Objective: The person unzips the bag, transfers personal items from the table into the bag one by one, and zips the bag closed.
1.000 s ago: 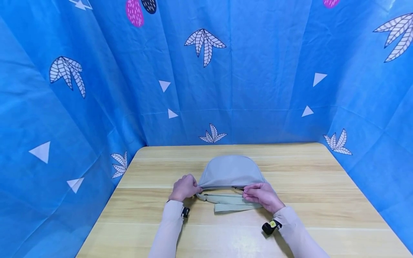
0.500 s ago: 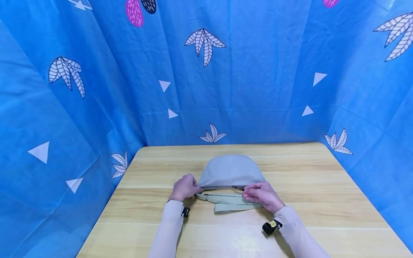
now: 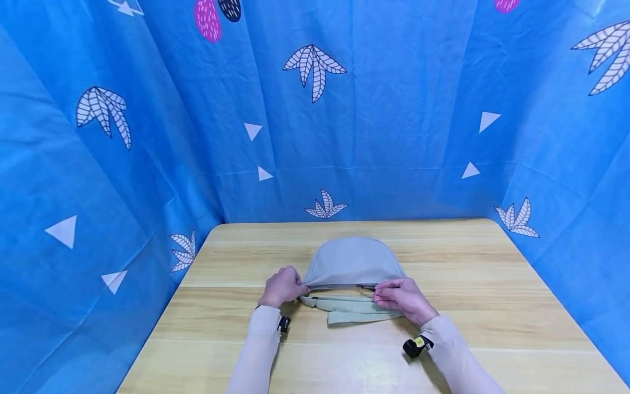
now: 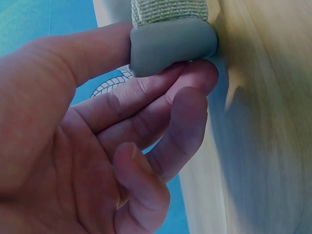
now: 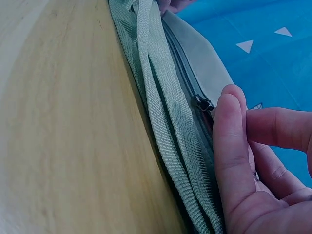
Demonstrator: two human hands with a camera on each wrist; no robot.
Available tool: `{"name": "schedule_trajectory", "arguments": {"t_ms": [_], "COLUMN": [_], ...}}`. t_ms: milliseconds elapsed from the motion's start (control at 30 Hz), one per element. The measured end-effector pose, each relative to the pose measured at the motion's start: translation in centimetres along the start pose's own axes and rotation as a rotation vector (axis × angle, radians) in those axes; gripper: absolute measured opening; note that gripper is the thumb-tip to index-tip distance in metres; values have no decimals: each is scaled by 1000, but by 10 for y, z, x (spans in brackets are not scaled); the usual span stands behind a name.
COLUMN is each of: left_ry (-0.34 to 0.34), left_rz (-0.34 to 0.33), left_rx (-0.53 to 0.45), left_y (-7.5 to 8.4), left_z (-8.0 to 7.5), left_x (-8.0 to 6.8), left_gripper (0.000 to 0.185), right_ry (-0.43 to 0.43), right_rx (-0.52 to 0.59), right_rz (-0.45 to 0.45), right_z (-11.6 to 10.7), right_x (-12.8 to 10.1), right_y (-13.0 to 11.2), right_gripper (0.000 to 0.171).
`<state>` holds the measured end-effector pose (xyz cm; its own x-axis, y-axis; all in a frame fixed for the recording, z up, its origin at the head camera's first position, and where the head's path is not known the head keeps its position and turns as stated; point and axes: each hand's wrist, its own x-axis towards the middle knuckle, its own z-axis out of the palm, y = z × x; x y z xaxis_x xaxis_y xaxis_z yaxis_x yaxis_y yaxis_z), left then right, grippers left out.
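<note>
A grey-green waist bag [image 3: 353,262] lies on the table, its curved side away from me and its zipped edge facing me. My left hand [image 3: 282,287] pinches the bag's left end; in the left wrist view, thumb and fingers close on a smooth end tab [image 4: 173,46] below woven webbing. With its thumb and index finger, my right hand [image 3: 401,298] pinches the zipper pull. The dark zipper slider [image 5: 203,103] shows just beyond the fingertips in the right wrist view; the pull itself is mostly covered. Folded webbing straps [image 3: 356,309] lie along the near side of the bag.
The wood-grain table [image 3: 492,306] extends around the bag on all sides. Blue patterned curtains [image 3: 408,109] hang behind it and at both sides. A small black buckle [image 3: 314,301] sits on the strap near my left hand.
My right hand has shifted very slightly to the right with the zipper pull. My left hand keeps its hold and the bag stays about where it was.
</note>
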<state>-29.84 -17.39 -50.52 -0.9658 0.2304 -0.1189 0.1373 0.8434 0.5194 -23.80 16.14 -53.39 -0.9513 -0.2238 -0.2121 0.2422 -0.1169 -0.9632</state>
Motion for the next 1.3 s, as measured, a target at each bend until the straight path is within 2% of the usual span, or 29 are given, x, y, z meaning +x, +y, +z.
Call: {"name": "schedule_trajectory", "arguments": {"t_ms": [500,1300], "left_ry": [3,-3], "left_rz": [7,5], "left_rx": [5,-17], "left_y": [0,0], "left_z": [1,1], "left_x": [-1,-2], "left_gripper": [45,47], "right_ry": [-32,-21], "right_rx": [30,17], "right_rz": [2,-6], "right_z": [-4,-6], "right_x": [-3,-6], "right_y": [-5,-4], "right_gripper": [33,33]}}
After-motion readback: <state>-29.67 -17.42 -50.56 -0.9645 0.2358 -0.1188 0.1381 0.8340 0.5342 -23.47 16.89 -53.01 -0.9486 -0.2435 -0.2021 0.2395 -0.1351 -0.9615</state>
